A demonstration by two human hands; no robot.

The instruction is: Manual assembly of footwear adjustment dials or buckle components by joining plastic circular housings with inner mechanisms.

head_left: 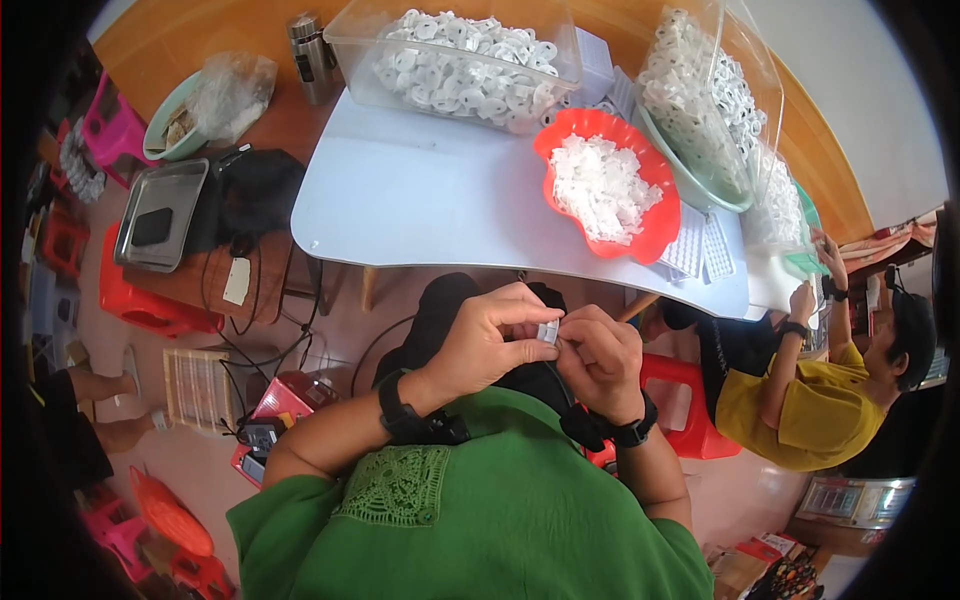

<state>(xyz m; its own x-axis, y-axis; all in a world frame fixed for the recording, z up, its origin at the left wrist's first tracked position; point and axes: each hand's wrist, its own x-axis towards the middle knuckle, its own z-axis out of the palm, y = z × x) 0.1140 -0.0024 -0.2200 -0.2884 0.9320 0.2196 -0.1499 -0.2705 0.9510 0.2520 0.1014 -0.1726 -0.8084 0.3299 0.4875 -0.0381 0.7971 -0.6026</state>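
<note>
Both my hands meet above my lap, in front of the table's near edge. Thumb and fingers of my left hand (503,328) pinch a small white plastic piece (548,331). My right hand (600,357) is closed right beside it, fingertips at the piece's right side; whatever those fingers hold is hidden. On the pale blue table (420,200) beyond them, a red scalloped bowl (661,215) holds a heap of small translucent white pieces (603,188). Farther back, a clear bin (350,45) is full of round white parts (470,75).
At the right stand a tilted clear bin (765,60) of white parts, a pale green basin (700,190) and white gridded trays (684,250). A person in yellow (800,400) works there. A metal tray (160,215) lies at left; cables (290,350) hang below.
</note>
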